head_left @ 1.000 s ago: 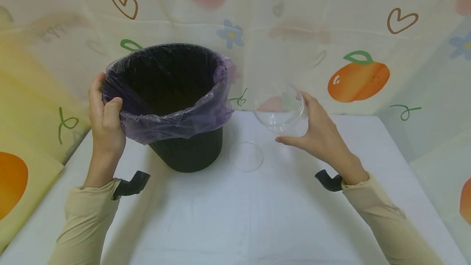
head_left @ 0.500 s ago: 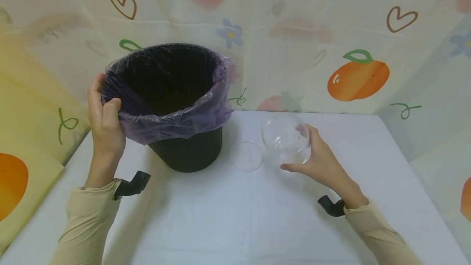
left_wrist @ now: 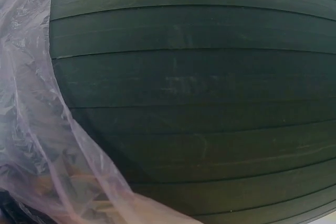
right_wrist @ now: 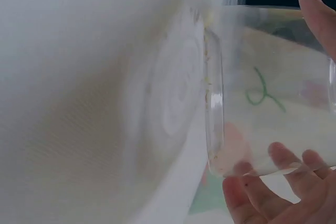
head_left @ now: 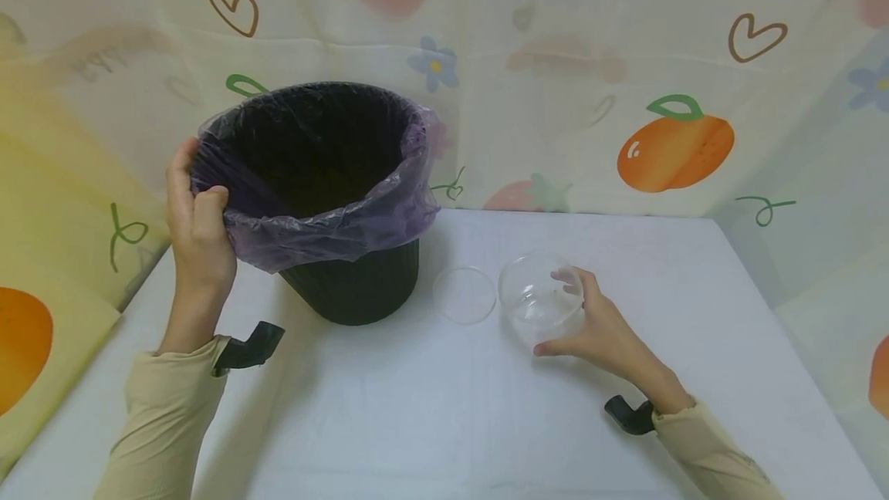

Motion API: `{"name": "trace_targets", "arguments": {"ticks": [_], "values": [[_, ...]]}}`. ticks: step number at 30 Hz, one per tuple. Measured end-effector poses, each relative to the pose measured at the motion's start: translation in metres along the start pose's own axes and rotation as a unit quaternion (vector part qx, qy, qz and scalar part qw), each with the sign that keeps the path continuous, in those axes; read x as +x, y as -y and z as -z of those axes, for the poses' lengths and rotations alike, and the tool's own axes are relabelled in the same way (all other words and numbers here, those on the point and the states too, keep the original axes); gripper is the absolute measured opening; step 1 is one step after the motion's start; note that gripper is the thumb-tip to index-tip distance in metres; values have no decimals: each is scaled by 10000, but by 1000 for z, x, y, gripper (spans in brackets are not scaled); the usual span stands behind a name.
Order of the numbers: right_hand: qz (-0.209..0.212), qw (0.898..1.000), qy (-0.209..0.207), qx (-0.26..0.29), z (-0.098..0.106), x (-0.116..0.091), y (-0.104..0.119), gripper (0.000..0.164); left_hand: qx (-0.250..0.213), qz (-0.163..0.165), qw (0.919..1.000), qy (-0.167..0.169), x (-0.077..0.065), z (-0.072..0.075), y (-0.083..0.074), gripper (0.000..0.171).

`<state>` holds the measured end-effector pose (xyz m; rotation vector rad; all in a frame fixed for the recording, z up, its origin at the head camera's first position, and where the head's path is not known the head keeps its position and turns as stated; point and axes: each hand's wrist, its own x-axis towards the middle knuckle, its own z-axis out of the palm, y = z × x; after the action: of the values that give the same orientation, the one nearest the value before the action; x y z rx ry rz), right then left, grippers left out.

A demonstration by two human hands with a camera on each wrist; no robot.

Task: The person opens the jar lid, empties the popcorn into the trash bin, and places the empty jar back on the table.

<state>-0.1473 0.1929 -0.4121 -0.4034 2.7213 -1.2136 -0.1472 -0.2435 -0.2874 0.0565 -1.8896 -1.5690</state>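
At the left of the head view, my left hand (head_left: 201, 241) grips the rim of a dark green trash bin (head_left: 354, 288), thumb on the near side. A purple, see-through trash bag (head_left: 326, 234) lines the bin and folds over its rim. My right hand (head_left: 607, 330) holds a clear round container (head_left: 540, 295) from the right side, thumb in front and fingers behind. In the right wrist view, small specks show along the container's (right_wrist: 262, 98) bottom edge, which is close to the table. A clear round lid (head_left: 464, 296) lies between the bin and the container.
A white cloth covers the table (head_left: 417, 415). Behind it hangs a printed curtain (head_left: 528, 114) with oranges, hearts and flowers, and more of it runs along both sides. A black mount sits on each wrist.
My right hand has lowered the container from near the table's back edge, down and toward me, to beside the lid. My left hand and the bin have hardly moved.
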Motion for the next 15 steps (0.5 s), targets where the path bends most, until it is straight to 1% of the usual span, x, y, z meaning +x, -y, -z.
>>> {"name": "trace_targets", "arguments": {"ticks": [5, 10, 12, 15], "values": [[106, 9999, 105, 58, -4, 0, -6, 112, 258, 18, 9997, 35, 1, 1, 0, 61], [150, 9992, 230, 287, -3, 0, -14, 111, 761, 80, 9968, 234, 2, 6, -3, 59], [143, 9985, 318, 424, -3, 0, -17, 110, 882, 143, 9955, 300, 2, 8, -4, 59], [151, 9978, 451, 469, 0, 0, -20, 110, 964, 206, 9944, 383, 3, 10, -6, 58]]}}
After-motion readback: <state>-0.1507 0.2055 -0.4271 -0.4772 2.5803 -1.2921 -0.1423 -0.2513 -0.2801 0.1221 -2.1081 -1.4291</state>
